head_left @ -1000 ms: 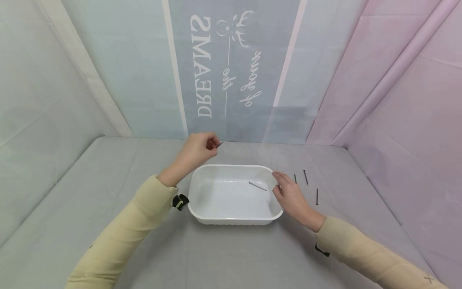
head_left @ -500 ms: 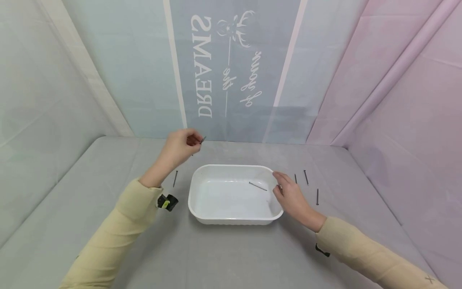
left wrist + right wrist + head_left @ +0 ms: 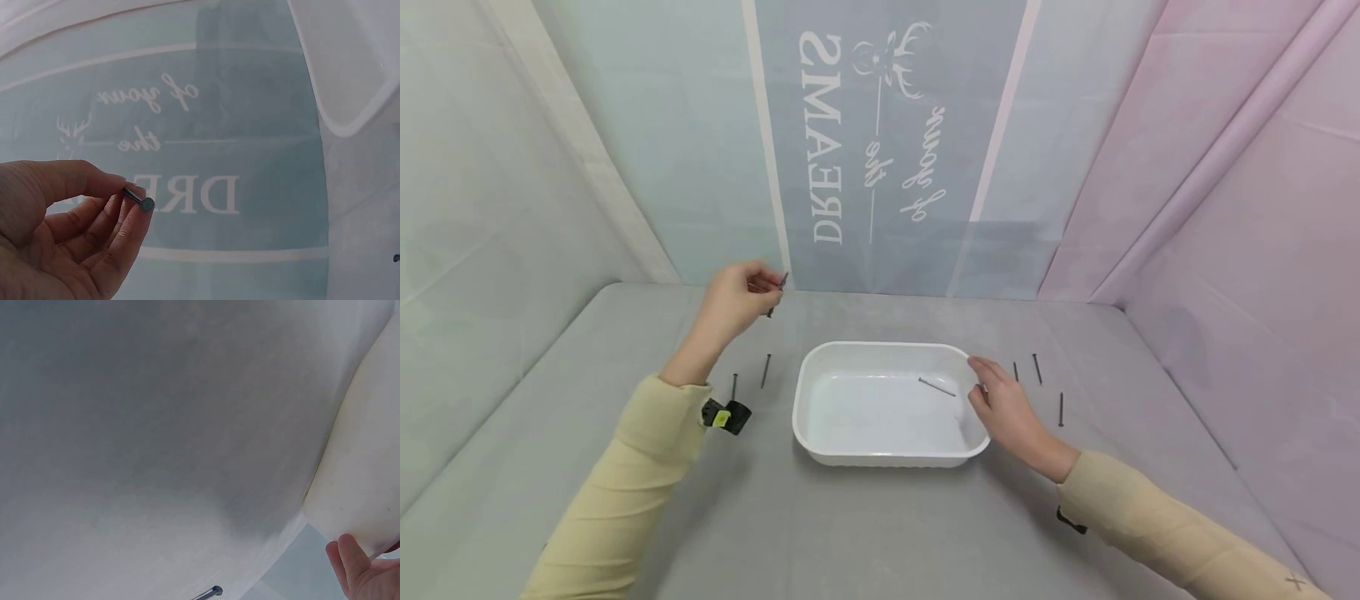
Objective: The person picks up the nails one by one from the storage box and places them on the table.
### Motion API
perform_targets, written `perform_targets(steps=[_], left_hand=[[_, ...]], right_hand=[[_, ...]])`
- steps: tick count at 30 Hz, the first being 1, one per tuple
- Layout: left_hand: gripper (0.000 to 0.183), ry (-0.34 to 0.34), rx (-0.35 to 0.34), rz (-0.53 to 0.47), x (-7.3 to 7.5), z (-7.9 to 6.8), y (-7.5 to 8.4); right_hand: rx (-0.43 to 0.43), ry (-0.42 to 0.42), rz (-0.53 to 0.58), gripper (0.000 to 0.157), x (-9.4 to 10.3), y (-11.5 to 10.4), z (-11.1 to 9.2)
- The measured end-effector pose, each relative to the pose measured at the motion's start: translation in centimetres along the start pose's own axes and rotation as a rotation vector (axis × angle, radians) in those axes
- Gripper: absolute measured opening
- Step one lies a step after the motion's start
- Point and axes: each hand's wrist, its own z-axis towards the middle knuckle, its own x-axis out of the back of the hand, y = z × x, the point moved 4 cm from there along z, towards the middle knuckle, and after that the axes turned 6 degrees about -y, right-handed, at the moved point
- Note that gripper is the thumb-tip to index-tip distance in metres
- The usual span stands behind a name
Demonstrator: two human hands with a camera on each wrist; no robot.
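Note:
In the head view, my left hand [image 3: 737,296] is raised left of and beyond a white plastic dish [image 3: 891,460]. Thumb and fingertips pinch a dark nail [image 3: 783,282]; the left wrist view shows its flat round head [image 3: 147,204] sticking out past the fingers. My right hand [image 3: 1011,414] holds the dish's right end at the rim, and the right wrist view has two fingers [image 3: 353,556] against the outer wall. A single nail [image 3: 937,387] lies inside the dish toward its right side.
On the grey cloth left of the dish lie two nails, one [image 3: 766,371] nearer the dish and another [image 3: 734,386] partly behind the wrist strap [image 3: 727,415]. Right of the dish are three more nails [image 3: 1062,409]. A printed cloth wall [image 3: 895,258] rises behind.
My left hand has moved left, away from above the dish's back left corner, still pinching the nail. Nails on the left have come into sight. The right hand and dish have stayed put.

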Motion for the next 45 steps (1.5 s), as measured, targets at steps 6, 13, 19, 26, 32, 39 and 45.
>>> perform_targets(steps=[6, 13, 19, 26, 32, 39, 45], left_hand=[[0.023, 0.013, 0.090, -0.048, 0.5, 0.3, -1.6], [0.029, 0.027, 0.207, -0.122, 0.9, 0.7, -3.8], [0.033, 0.038, 0.276, -0.188, 1.0, 0.9, -5.8], [0.035, 0.050, 0.350, -0.244, 0.9, 1.2, -7.8], [0.034, 0.034, 0.421, -0.318, 0.3, 1.4, -9.2], [0.036, 0.023, 0.508, -0.347, -0.5, 1.3, -10.5], [0.038, 0.016, 0.570, -0.350, -1.2, 1.4, -11.9]], right_hand=[[0.005, 0.001, 0.001, 0.041, 0.0, 0.0, 0.0], [0.006, 0.005, -0.002, 0.042, 0.0, 0.0, 0.0], [0.007, 0.009, -0.006, 0.041, 0.0, 0.0, 0.1], [0.007, 0.007, -0.004, 0.041, 0.0, 0.0, 0.1], [0.012, 0.009, -0.005, 0.041, 0.0, 0.0, 0.1], [0.020, 0.012, -0.005, 0.041, 0.0, 0.0, 0.1], [0.021, 0.011, -0.002, 0.041, 0.0, 0.0, 0.1]])
